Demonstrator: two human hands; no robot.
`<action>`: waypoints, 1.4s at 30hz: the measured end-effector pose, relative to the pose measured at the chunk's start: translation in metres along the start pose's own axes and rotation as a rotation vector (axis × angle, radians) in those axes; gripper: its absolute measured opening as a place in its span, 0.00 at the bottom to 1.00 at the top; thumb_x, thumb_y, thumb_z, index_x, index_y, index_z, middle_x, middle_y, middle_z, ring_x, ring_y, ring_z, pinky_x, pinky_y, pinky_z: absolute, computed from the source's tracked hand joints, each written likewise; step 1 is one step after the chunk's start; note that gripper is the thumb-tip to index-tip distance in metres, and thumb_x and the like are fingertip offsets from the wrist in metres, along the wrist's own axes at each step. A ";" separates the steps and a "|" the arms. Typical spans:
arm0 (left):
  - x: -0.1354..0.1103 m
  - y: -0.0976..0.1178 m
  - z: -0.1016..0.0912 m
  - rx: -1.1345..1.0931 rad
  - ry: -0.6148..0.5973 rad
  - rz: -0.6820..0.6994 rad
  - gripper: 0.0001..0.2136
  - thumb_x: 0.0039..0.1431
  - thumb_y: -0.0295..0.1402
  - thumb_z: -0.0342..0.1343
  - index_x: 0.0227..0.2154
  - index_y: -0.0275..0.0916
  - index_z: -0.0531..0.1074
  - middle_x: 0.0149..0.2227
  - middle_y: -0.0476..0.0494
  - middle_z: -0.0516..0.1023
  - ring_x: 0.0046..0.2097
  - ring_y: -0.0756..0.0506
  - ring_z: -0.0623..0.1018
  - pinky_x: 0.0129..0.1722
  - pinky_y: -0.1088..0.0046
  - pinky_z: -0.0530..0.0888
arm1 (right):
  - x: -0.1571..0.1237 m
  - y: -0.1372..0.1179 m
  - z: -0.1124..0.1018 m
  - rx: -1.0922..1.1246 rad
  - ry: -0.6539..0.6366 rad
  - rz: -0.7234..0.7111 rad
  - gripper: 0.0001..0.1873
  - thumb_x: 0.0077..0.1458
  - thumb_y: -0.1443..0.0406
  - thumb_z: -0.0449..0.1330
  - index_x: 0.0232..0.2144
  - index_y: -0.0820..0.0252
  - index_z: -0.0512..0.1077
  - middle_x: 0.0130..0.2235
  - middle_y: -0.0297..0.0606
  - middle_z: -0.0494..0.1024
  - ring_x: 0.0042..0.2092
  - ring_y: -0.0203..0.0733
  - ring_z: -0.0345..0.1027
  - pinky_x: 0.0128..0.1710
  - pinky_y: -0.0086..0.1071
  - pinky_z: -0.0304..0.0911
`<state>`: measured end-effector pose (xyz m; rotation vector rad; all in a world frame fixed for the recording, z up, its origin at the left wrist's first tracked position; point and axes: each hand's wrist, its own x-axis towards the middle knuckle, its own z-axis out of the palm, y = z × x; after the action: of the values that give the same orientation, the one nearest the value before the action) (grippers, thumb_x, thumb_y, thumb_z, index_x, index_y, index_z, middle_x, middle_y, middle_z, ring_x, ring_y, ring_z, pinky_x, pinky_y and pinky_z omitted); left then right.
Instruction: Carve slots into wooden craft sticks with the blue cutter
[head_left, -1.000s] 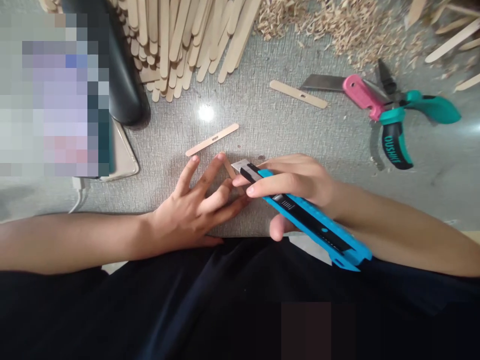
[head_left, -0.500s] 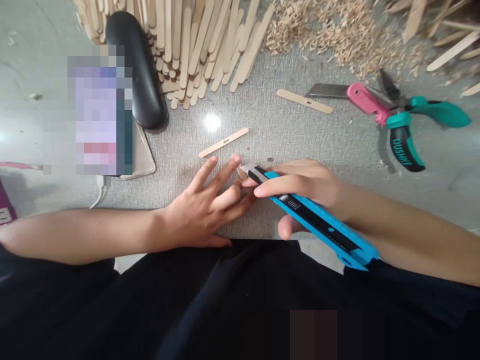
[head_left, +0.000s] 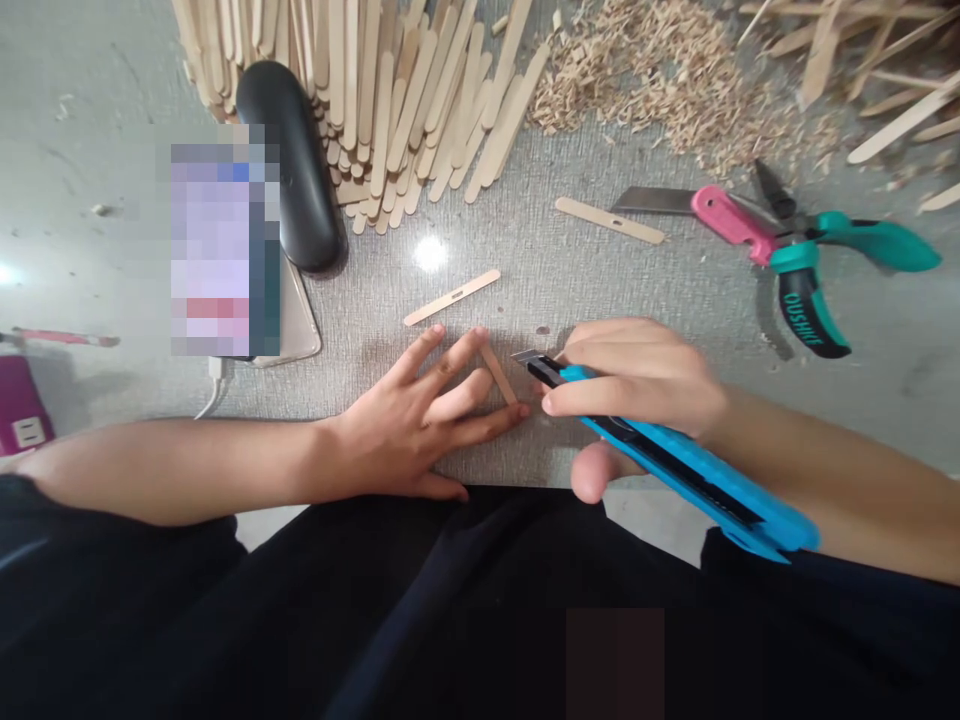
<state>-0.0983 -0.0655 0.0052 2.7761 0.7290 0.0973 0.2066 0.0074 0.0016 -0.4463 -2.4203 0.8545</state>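
My left hand (head_left: 424, 420) lies flat on the grey table with its fingers spread, pressing down a short wooden stick (head_left: 498, 373) between the fingertips. My right hand (head_left: 637, 385) is closed round a blue utility knife (head_left: 667, 460). The knife's blade tip sits just to the right of the stick, close to my left fingertips. Two more slotted sticks lie beyond: one (head_left: 452, 297) just above my left hand, another (head_left: 609, 220) farther right.
A big pile of wooden sticks (head_left: 390, 90) lies at the back, wood shavings (head_left: 675, 80) to its right. A pink-handled blade (head_left: 690, 208) and teal pliers (head_left: 814, 275) lie at right. A black case (head_left: 292, 165) and a phone (head_left: 296, 325) sit at left.
The knife has pulled back to the right, off the stick, which now shows between my left fingers. The view has shifted slightly; my left hand stays pressed down.
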 end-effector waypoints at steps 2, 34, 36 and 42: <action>0.000 0.000 -0.001 -0.026 -0.021 -0.027 0.55 0.65 0.69 0.67 0.86 0.49 0.56 0.77 0.32 0.69 0.85 0.18 0.62 0.84 0.34 0.62 | -0.002 0.000 -0.001 0.014 0.042 -0.034 0.22 0.80 0.41 0.59 0.52 0.50 0.74 0.28 0.27 0.73 0.27 0.40 0.67 0.31 0.38 0.66; -0.003 0.004 0.010 -0.010 0.067 -0.091 0.60 0.56 0.70 0.74 0.86 0.56 0.55 0.75 0.35 0.70 0.84 0.15 0.62 0.84 0.30 0.55 | -0.004 -0.021 0.026 -0.081 0.219 0.245 0.08 0.72 0.62 0.65 0.52 0.49 0.74 0.30 0.23 0.81 0.28 0.35 0.76 0.31 0.31 0.70; -0.003 0.003 0.011 0.004 0.095 -0.058 0.62 0.54 0.71 0.74 0.85 0.52 0.57 0.73 0.33 0.71 0.84 0.16 0.63 0.84 0.32 0.57 | -0.006 -0.020 0.029 -0.124 0.225 0.247 0.07 0.74 0.60 0.63 0.52 0.50 0.73 0.31 0.24 0.82 0.28 0.35 0.76 0.30 0.31 0.70; -0.003 0.002 0.014 0.028 0.120 -0.055 0.63 0.50 0.73 0.75 0.84 0.51 0.59 0.73 0.32 0.72 0.82 0.09 0.65 0.82 0.25 0.59 | -0.009 -0.018 0.033 -0.186 0.236 0.252 0.08 0.76 0.57 0.61 0.52 0.51 0.74 0.31 0.24 0.82 0.28 0.34 0.77 0.31 0.30 0.71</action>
<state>-0.0986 -0.0721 -0.0082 2.7933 0.8415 0.2471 0.1926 -0.0262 -0.0115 -0.8868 -2.2618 0.6368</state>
